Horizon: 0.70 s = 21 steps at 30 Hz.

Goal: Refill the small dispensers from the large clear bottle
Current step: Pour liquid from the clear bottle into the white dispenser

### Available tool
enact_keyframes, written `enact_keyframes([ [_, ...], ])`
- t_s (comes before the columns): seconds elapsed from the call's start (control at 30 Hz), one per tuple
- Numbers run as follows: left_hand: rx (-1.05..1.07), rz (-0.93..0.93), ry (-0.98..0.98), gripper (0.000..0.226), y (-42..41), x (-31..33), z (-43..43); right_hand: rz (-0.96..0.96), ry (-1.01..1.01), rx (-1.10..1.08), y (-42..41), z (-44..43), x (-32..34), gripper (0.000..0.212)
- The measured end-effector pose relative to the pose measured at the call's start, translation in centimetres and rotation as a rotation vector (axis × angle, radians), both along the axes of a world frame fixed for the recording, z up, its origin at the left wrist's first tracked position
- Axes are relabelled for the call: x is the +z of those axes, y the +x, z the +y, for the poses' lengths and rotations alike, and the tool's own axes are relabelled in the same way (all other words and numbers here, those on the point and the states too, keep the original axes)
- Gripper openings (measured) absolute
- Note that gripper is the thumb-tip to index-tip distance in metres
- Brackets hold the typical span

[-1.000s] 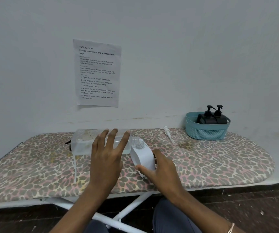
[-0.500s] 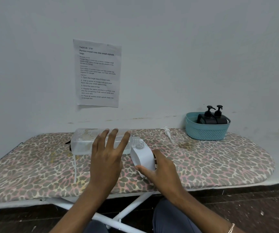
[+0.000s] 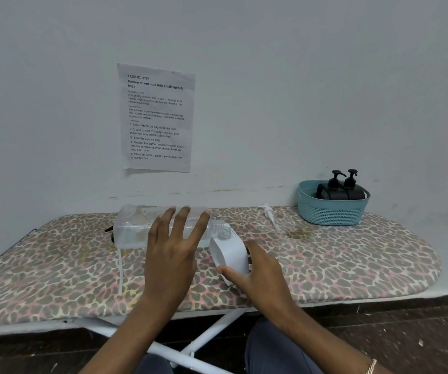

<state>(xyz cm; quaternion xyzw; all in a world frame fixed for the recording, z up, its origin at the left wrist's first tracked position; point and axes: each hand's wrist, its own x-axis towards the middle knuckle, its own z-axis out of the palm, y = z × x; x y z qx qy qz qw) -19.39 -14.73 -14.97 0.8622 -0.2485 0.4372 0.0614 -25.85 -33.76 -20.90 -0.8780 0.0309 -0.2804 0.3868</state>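
The large clear bottle (image 3: 147,226) lies on its side near the back edge of the leopard-print ironing board (image 3: 338,255), its open neck meeting the mouth of a tilted white dispenser (image 3: 229,251). The left hand (image 3: 173,249) hovers over the bottle with fingers spread, perhaps touching it. The right hand (image 3: 260,273) grips the dispenser's base. A white pump (image 3: 269,213) lies beside a teal basket (image 3: 332,210) holding two black pump dispensers (image 3: 344,188).
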Motion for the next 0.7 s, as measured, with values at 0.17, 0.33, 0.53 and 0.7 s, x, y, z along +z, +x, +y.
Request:
enact_keyframes([
  [0.17, 0.001, -0.004, 0.006, 0.09, -0.01, 0.0, 0.0, -0.002, -0.004, -0.004, 0.02, 0.03, 0.03, 0.052],
  [0.33, 0.003, -0.005, 0.007, 0.09, 0.03, 0.01, 0.01, -0.003, -0.002, -0.001, 0.07, 0.02, 0.03, 0.051],
  [0.53, -0.001, -0.012, 0.007, 0.09, 0.03, 0.06, 0.01, -0.002, -0.003, -0.002, 0.06, 0.04, -0.01, 0.052],
  [0.7, 0.0, -0.012, 0.011, 0.09, 0.03, 0.08, -0.01, -0.002, -0.001, -0.003, 0.06, 0.01, -0.01, 0.049],
])
